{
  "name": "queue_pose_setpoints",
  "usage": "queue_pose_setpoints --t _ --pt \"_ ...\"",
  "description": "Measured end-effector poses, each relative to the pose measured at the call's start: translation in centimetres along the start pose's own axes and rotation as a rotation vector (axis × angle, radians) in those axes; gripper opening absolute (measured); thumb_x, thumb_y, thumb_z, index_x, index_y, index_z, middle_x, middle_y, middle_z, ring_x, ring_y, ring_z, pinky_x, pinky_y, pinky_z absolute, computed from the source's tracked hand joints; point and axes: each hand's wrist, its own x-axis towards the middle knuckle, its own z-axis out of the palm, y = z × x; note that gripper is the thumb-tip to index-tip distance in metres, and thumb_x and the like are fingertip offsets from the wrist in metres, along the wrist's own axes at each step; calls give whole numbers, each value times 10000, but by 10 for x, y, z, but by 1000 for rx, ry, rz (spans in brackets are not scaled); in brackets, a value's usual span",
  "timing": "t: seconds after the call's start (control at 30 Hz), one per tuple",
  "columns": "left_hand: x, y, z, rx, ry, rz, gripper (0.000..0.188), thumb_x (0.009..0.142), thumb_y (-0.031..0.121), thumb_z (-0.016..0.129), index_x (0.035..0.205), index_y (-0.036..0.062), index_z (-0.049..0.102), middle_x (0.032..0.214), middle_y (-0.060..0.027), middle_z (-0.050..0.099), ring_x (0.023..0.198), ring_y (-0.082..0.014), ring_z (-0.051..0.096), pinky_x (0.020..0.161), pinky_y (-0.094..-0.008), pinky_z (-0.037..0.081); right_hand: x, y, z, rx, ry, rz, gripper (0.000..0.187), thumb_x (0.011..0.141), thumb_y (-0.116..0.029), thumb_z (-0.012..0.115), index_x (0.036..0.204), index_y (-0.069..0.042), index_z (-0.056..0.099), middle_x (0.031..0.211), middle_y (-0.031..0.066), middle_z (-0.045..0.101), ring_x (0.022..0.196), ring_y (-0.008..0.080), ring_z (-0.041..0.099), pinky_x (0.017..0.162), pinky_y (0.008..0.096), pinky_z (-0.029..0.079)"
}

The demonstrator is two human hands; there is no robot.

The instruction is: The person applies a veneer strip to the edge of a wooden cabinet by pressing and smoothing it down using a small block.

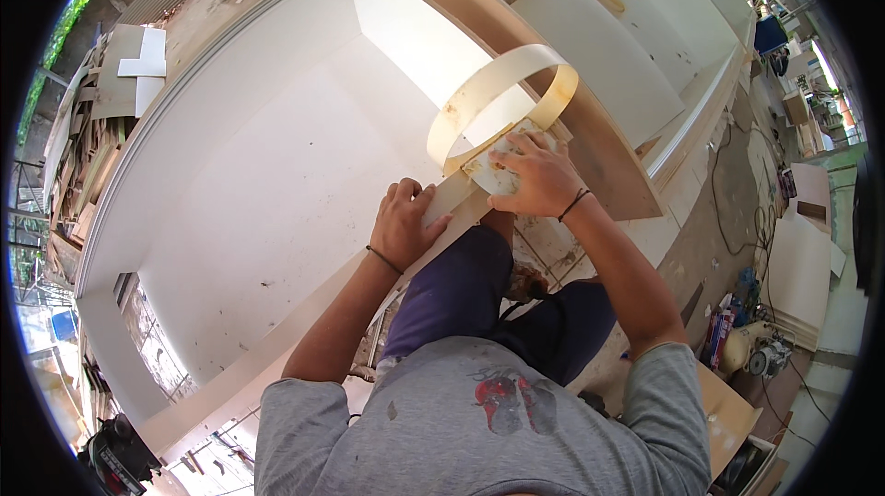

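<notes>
Strip loop (502, 74): just beyond right hand (539, 175)
Right grip: fingers spread over stained block (493, 170)
Left hand (406, 227): at edge board (455, 194), pinch unclear

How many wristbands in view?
2. One dark wristband is at the left hand, the other dark wristband at the right hand, which holds a pale stained block. Both wrists show; none seems hidden.

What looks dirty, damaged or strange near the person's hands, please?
The white piece under the right hand has uneven brown stains; the looped pale strip has some too. Dark specks dot the large white panel, odd on its otherwise pale surface.
</notes>
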Motion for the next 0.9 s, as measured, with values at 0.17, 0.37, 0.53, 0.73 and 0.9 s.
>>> queue_pose_setpoints --t 0.17,0.37,0.53,0.73,0.9 --pt "2 2 1 13 -2 8 464 774 257 743 1132 -25 658 998 -150 565 956 -309 545 866 -398 466 -1 2 -8 -12 -59 26 690 649 -578 726 1233 -217 655 1398 115 487 1351 332 381 1056 684 228" --pt "9 2 3 20 0 20 469 779 269 733 1132 -30 656 1005 -168 571 964 -327 551 875 -407 467 5 4 2 -30 11 19 680 651 -562 729 1231 -214 654 1383 111 492 1346 324 381 1048 691 224" --pt "8 3 4 8 7 12 472 781 270 731 1137 -31 653 1021 -173 571 968 -334 549 879 -408 466 2 7 -3 8 -1 -1 688 638 -550 736 1226 -203 655 1378 114 484 1332 324 386 1040 704 231" --pt "7 4 4 22 13 22 473 785 277 723 1142 -24 648 1031 -168 570 968 -336 547 874 -413 466 -5 3 -12 4 -111 40 704 648 -548 738 1261 -214 643 1404 130 478 1354 370 356 1054 647 252" --pt "8 24 2 28 141 32 431 749 287 745 1098 46 663 1040 -130 569 1005 -294 524 857 -425 412 -10 4 -14 -14 -132 51 701 649 -559 738 1254 -216 651 1406 130 479 1359 368 351 1038 628 273"
